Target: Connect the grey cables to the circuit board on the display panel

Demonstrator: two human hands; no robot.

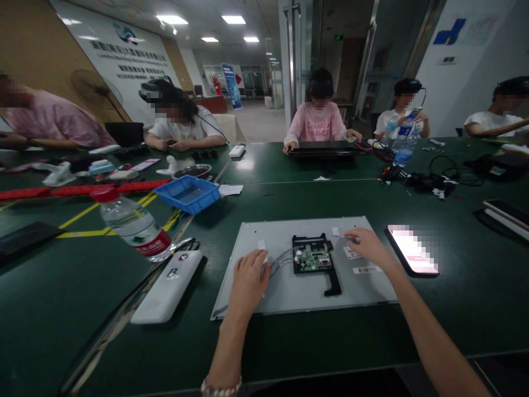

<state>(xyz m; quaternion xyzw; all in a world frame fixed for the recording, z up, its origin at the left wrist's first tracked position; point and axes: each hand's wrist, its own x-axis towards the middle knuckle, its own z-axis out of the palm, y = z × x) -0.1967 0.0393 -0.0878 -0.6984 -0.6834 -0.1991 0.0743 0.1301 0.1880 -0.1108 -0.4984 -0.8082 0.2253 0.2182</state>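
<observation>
A grey metal panel lies flat on the dark green table in front of me. In its middle a small green circuit board sits in a black plastic frame, and thin grey wires run left from the board. My left hand rests on the panel's left part, fingers curled over the wire ends. My right hand lies near the panel's upper right, fingertips pinched on a small grey piece I cannot make out. White labels are stuck beside it.
A lit phone lies right of the panel. A white power bank, a water bottle on its side and a blue tray are to the left. Several people sit around the far edge. Cables lie far right.
</observation>
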